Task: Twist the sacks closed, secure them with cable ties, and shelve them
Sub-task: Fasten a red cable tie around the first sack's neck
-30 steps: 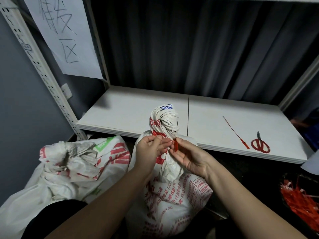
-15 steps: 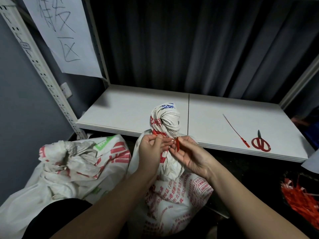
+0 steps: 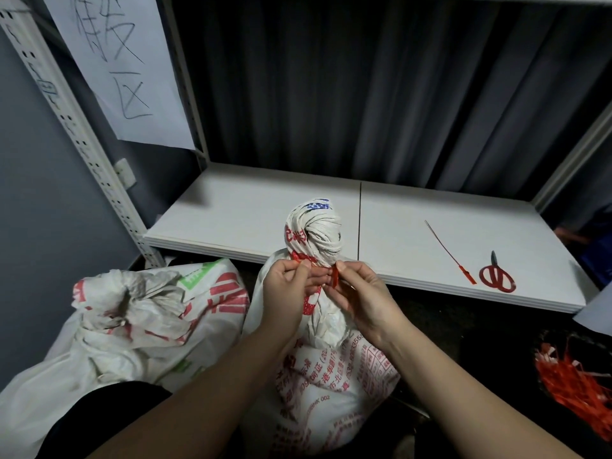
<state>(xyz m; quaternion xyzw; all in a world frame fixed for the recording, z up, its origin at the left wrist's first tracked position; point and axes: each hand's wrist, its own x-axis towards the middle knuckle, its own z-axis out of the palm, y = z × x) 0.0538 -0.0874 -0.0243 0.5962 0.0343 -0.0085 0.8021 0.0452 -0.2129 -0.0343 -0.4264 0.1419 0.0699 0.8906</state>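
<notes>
A white sack (image 3: 334, 379) with red print stands in front of me, its top twisted into a tight knob (image 3: 314, 233). A red cable tie (image 3: 333, 277) circles the neck just below the knob. My left hand (image 3: 291, 289) pinches the tie on the left of the neck. My right hand (image 3: 361, 293) pinches the tie's red end on the right. A second white sack (image 3: 139, 316) lies at the left, its mouth loosely bunched and untied.
A white shelf board (image 3: 414, 233) runs behind the sack, backed by a dark curtain. On its right lie a spare red cable tie (image 3: 450, 251) and red-handled scissors (image 3: 496, 274). A heap of red ties (image 3: 576, 382) sits at the lower right. The perforated rack post (image 3: 82, 140) rises at left.
Both hands stay at the sack's neck; my fingers have shifted slightly along the red tie and crept a little upward toward the knob. The sacks have not moved.
</notes>
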